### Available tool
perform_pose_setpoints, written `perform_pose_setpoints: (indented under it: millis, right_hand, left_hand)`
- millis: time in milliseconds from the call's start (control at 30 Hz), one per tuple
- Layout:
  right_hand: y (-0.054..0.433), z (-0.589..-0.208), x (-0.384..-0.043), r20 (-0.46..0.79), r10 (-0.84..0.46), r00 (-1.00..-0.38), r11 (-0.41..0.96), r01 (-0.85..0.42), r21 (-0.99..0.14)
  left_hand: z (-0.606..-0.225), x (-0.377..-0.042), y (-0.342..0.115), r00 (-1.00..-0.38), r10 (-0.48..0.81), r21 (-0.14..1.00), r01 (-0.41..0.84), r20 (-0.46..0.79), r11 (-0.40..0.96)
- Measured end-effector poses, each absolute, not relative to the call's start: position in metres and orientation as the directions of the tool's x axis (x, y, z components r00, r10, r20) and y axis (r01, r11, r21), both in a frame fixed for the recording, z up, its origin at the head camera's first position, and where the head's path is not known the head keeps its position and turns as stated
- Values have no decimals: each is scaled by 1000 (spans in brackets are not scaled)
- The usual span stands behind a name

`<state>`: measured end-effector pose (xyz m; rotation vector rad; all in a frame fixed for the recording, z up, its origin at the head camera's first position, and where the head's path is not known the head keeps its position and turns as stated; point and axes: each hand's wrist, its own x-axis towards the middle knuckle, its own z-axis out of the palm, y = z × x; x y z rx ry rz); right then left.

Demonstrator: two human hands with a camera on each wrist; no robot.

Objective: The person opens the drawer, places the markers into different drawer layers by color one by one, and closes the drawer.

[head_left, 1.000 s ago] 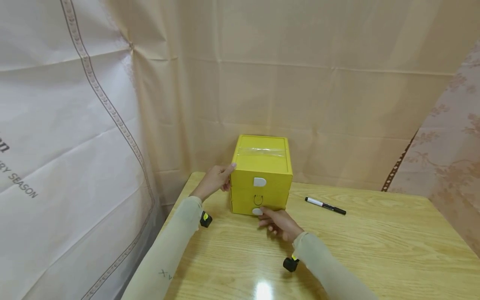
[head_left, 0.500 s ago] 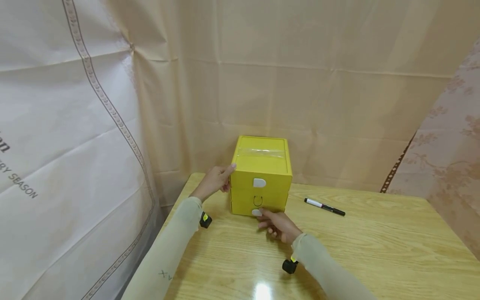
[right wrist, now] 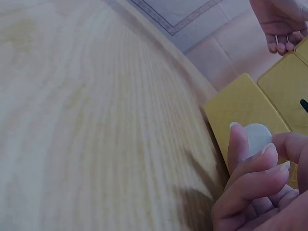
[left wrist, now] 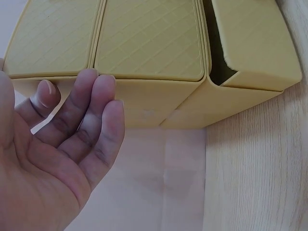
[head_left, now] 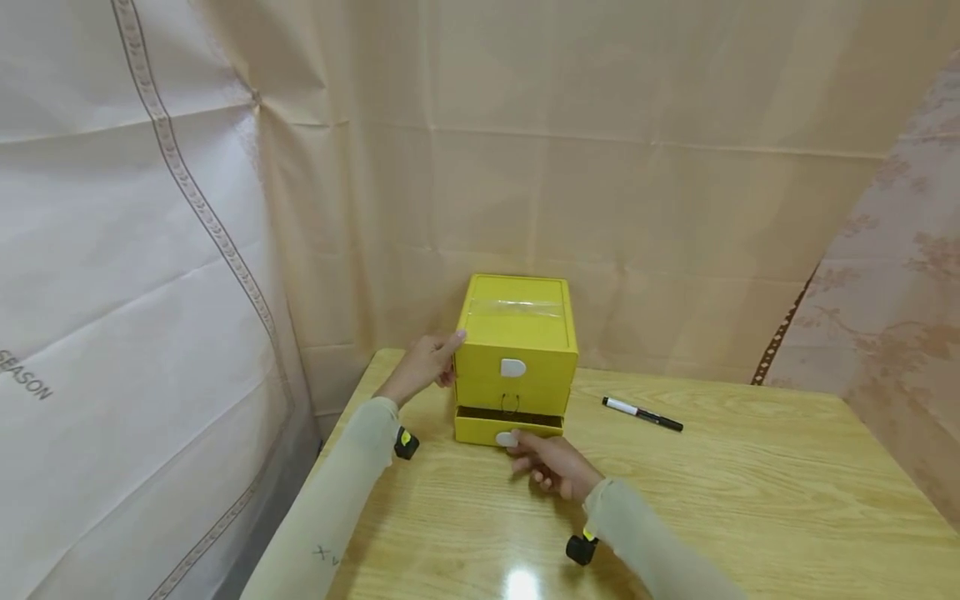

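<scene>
A yellow drawer box (head_left: 517,329) with a strip of clear tape over its top stands near the table's back edge. Its bottom drawer (head_left: 476,429) is pulled partly out, showing a dark gap above its front. My right hand (head_left: 558,467) pinches that drawer's white pull tab (right wrist: 258,137) between thumb and a finger. On the box's left side rests my left hand (head_left: 422,365), thumb at the upper front edge. In the left wrist view, its relaxed fingers (left wrist: 108,125) lie against the box's side. What the drawer holds is hidden.
A black-and-white marker pen (head_left: 642,413) lies right of the box on the wooden table (head_left: 750,483). Beige cloth (head_left: 637,200) hangs behind, and a pale sheet (head_left: 150,333) hangs along the left. Another white tab (head_left: 513,367) is on the upper front.
The bottom drawer has slid out toward me, with my right hand still pinching its tab. My left hand has stayed at the box's side. The whole view has shifted slightly.
</scene>
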<state>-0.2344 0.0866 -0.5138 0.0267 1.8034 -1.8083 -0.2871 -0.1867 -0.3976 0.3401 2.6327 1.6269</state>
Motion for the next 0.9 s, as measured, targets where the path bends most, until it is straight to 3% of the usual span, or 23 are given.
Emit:
perform_pose_setpoints:
  millis: [900]
  right_hand:
    - [91, -515, -178, -420, -423, -803, 96, 421, -902]
  left_hand:
    - [-395, -284, -186, -982, 176, 878, 148, 74, 455]
